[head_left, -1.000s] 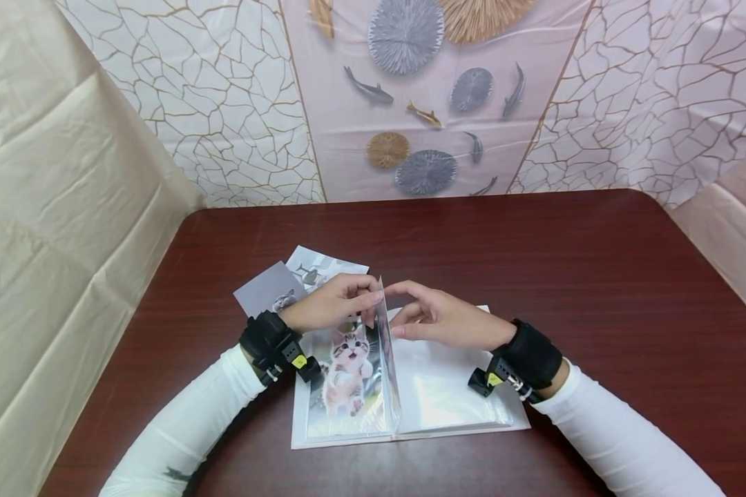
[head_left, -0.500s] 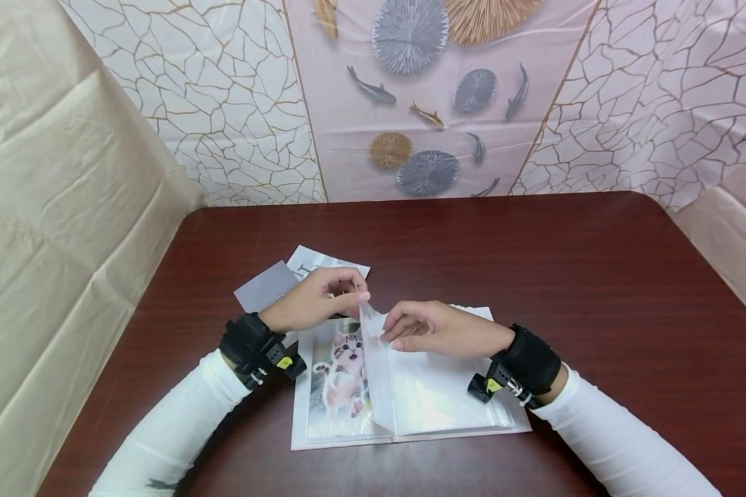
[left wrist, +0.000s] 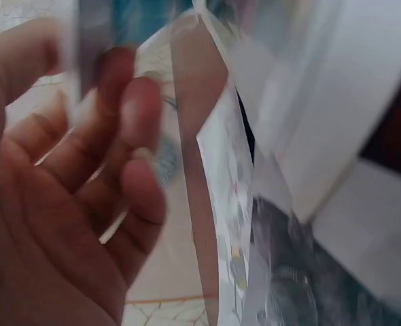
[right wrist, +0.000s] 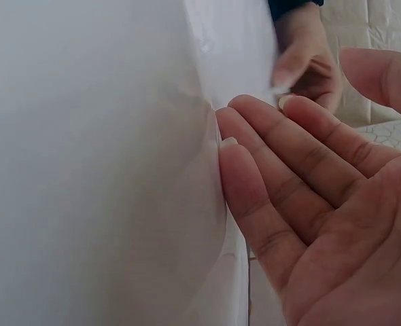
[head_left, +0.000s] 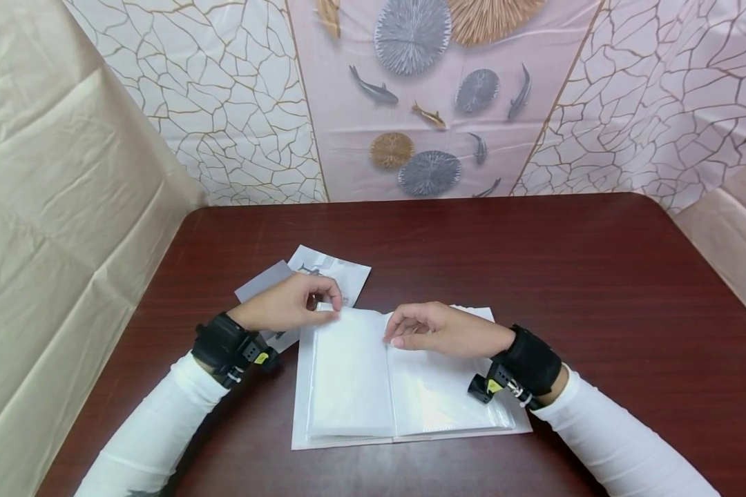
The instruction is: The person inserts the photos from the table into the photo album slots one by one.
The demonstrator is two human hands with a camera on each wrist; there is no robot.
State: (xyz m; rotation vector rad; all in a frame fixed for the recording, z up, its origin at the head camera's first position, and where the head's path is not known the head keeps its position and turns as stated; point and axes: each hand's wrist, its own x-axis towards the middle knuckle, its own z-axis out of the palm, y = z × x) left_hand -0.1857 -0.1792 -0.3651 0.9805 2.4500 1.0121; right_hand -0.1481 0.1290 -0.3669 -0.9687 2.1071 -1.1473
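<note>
A white photo album [head_left: 302, 414] lies spread on the table, its clear-sleeved pages blank on both sides in the head view. My left hand [head_left: 289, 301] pinches the top outer corner of the left-hand page [head_left: 351, 379] between thumb and fingers. That page now lies over the left side and hides the kitten photo. My right hand [head_left: 447, 330] is near the spine, its fingertips touching the upper inner part of the right-hand page [head_left: 447, 400]. In the right wrist view the fingers [right wrist: 275, 176] reach out fairly straight against the white page.
Behind the album's top left corner, a printed picture card [head_left: 348, 276] and a grey card [head_left: 264, 281] overlap, partly under the left hand. The dark red table [head_left: 534, 255] extends around them, with a patterned cloth [head_left: 236, 103] hanging behind.
The left hand has swung the upright page leftward and down over the kitten photo. My right hand has lowered slightly from the page's edge to beside the spine.
</note>
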